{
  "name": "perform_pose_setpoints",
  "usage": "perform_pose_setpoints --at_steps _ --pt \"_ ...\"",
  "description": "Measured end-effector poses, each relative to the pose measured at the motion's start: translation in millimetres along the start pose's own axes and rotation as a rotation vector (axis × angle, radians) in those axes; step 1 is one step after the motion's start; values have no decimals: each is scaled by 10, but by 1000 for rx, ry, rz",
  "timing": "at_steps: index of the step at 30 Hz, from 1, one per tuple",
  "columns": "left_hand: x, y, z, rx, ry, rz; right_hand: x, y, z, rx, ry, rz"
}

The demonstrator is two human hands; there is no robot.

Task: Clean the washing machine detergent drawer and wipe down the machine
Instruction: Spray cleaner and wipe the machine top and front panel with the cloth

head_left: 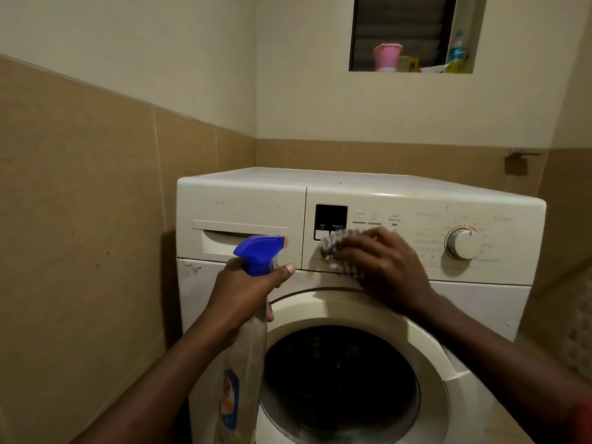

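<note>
Washing machine (352,193) is standing against the far wall, detergent drawer (240,213) closed at upper left. Your right hand (387,264) is pressing a checked cloth (333,248) flat-fingered on the control panel (448,219); your left hand (243,293) is gripping a spray bottle (246,363).

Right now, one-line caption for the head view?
Right hand presses cloth on washing machine control panel; left hand holds spray bottle.

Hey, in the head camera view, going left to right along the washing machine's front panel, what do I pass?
Detergent drawer → black display → right hand → round dial. The spray bottle in the left hand overlaps the drawer and the cloth overlaps the display, so both are left out.
</note>
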State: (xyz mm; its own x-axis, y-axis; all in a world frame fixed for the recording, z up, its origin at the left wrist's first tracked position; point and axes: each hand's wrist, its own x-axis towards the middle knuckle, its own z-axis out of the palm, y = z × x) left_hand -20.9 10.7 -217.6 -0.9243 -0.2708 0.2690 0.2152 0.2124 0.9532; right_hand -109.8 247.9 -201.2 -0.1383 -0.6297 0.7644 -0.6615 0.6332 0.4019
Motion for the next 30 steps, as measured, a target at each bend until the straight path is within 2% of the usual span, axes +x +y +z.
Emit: perform_pose_setpoints --at_steps 2,4,6,8,10,16,18,22,24,28,30 --pt "18 33 -1 2 -1 9 314 115 -96 -32 154 230" --pt "42 60 -16 -1 11 10 425 39 -65 -22 204 385" --pt "25 73 -21 -6 12 10 256 -173 107 -19 131 339" --pt "-24 89 -8 -7 0 20 -29 -379 246 -40 12 118" --pt "-50 114 -7 -8 -2 29 -54 -334 212 -45 -23 37" --pt "-33 65 -74 26 24 9 793 -91 3 -65 147 380" --pt "-41 54 -56 24 23 -9 801 -216 68 -48 140 372" --pt "-40 140 -27 -1 39 2 407 -586 302 -16 -8 84" --pt "-39 186 -25 -19 38 21 353 -516 292 -26 -39 29" --pt "10 188 -102 -6 62 43 796 -174 78 -83 134 252" --pt "13 138 -132 -8 72 35 952 -169 38 -54 156 326"
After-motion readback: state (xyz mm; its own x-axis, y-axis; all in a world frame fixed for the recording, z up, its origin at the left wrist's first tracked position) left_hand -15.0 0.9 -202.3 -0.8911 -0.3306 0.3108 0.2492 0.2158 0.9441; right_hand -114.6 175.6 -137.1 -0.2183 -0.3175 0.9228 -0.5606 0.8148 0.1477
